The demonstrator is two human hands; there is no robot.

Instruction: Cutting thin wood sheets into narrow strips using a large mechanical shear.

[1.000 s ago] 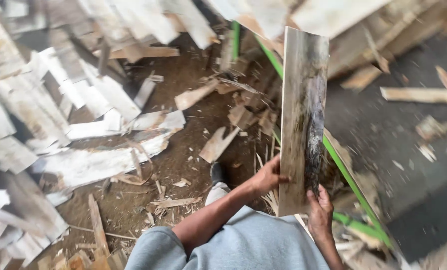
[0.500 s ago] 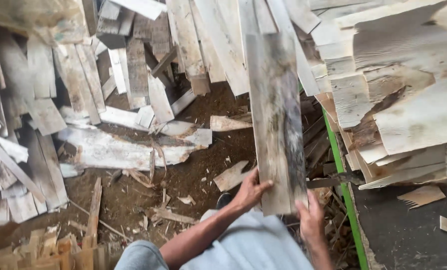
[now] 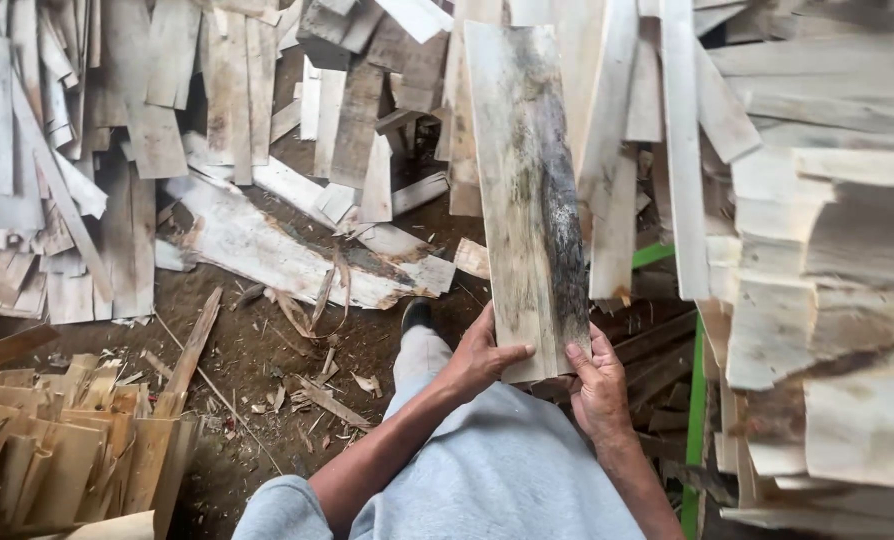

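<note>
**Soft daylight, sharp centre, bent edges**

Even, diffuse daylight fills the scene, with no glare. Shadows are faint and short, deepest in the gaps between the stacked wood strips [image 3: 837, 250]. The held board [image 3: 529, 190] is crisp in focus. Lines bow slightly near the frame edges, and the corners look a little softer.

1. My left hand [image 3: 479, 358] reaches forward from the lower middle, forearm bare and angled up to the right.
2. Its fingers curl in a closed grip, thumb stretched out to the right.
3. My right hand [image 3: 597, 385] sits just beside it, a little lower and nearer my body.
4. Its fingers point upward and its thumb presses inward, also in a closed grip.
5. Both wrists are bent slightly back, the two hands near each other but apart.
</note>
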